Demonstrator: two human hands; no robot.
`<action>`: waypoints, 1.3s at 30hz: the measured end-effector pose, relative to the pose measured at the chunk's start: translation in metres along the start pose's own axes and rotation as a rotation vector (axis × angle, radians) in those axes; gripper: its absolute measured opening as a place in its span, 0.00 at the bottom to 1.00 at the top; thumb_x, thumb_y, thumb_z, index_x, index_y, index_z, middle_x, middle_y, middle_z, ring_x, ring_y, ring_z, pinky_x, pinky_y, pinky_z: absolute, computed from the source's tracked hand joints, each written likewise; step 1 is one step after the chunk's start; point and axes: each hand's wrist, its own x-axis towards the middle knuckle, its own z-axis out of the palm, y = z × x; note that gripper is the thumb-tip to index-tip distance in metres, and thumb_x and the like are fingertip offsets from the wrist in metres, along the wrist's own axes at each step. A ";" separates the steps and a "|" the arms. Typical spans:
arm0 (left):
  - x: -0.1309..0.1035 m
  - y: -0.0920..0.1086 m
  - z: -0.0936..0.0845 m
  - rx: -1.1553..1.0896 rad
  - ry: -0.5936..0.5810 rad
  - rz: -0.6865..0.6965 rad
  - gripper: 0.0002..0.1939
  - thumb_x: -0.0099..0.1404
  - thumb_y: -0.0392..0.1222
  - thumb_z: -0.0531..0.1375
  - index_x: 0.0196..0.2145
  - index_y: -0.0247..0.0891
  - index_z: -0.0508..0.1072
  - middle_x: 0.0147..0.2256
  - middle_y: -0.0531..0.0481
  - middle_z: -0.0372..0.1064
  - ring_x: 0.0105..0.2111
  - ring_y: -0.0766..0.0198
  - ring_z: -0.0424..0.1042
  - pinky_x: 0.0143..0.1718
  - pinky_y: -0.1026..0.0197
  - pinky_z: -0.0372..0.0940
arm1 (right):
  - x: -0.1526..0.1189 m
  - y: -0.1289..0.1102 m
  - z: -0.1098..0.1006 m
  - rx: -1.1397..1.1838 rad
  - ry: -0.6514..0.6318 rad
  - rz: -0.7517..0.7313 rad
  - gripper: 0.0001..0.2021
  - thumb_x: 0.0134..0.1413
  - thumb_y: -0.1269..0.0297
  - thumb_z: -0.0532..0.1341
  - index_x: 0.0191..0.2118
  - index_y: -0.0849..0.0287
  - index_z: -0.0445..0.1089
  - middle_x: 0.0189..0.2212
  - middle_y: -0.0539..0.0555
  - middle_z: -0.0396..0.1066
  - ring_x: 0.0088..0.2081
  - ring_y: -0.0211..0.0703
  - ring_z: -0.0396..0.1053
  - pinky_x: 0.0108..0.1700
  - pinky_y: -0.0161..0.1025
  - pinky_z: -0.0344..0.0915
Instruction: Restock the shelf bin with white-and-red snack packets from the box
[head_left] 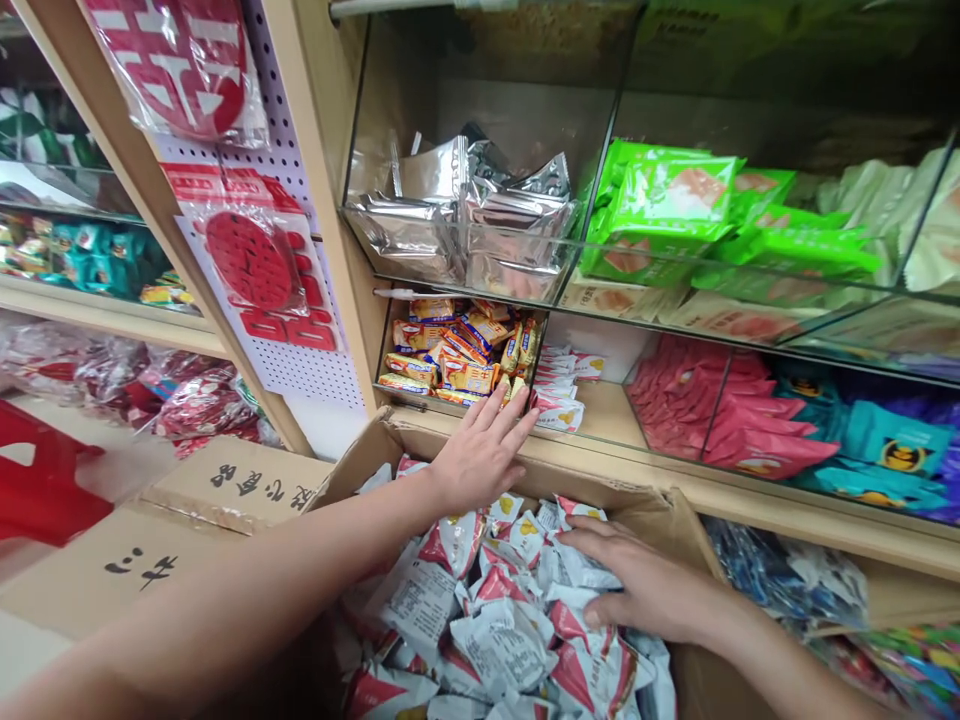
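Observation:
A cardboard box (675, 520) full of small red-and-white snack packets (502, 640) stands open against the shelf. My left hand (480, 450) reaches over the box's far side, fingers stretched out and empty, at the front of the compartment with orange-and-yellow wrapped snacks (457, 345). To the right of those fingers, a few red-and-white packets (559, 385) stand in a row on the shelf. Inside the box, my right hand (637, 580) rests on the packets, its thumb and fingers apart; I see no packet gripped in it.
Clear dividers split the shelf into compartments with silver packets (465, 210), green packets (675, 210), pink packets (720, 400) and teal packets (892, 440). Closed cartons (97, 570) with handwriting lie at left. Red decorations (255, 260) hang on a pegboard.

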 end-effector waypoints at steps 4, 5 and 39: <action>-0.001 -0.006 -0.002 -0.113 0.055 0.046 0.32 0.56 0.39 0.55 0.57 0.33 0.51 0.60 0.38 0.39 0.60 0.48 0.34 0.57 0.47 0.41 | -0.003 -0.002 -0.002 -0.013 0.097 -0.068 0.24 0.47 0.67 0.53 0.53 0.59 0.58 0.54 0.58 0.57 0.54 0.47 0.55 0.54 0.42 0.51; -0.001 -0.007 -0.003 -0.157 0.089 0.057 0.29 0.56 0.38 0.55 0.56 0.33 0.54 0.59 0.38 0.41 0.59 0.49 0.36 0.56 0.47 0.41 | -0.005 -0.003 -0.003 -0.013 0.130 -0.082 0.23 0.48 0.68 0.51 0.53 0.60 0.58 0.53 0.58 0.58 0.53 0.46 0.57 0.53 0.42 0.53; -0.015 0.043 -0.008 -1.397 -0.495 -0.196 0.19 0.53 0.54 0.56 0.32 0.33 0.70 0.23 0.56 0.59 0.23 0.72 0.54 0.25 0.70 0.53 | 0.022 -0.045 -0.003 1.788 0.771 -0.016 0.10 0.42 0.58 0.63 0.32 0.57 0.68 0.28 0.50 0.73 0.32 0.42 0.70 0.34 0.38 0.65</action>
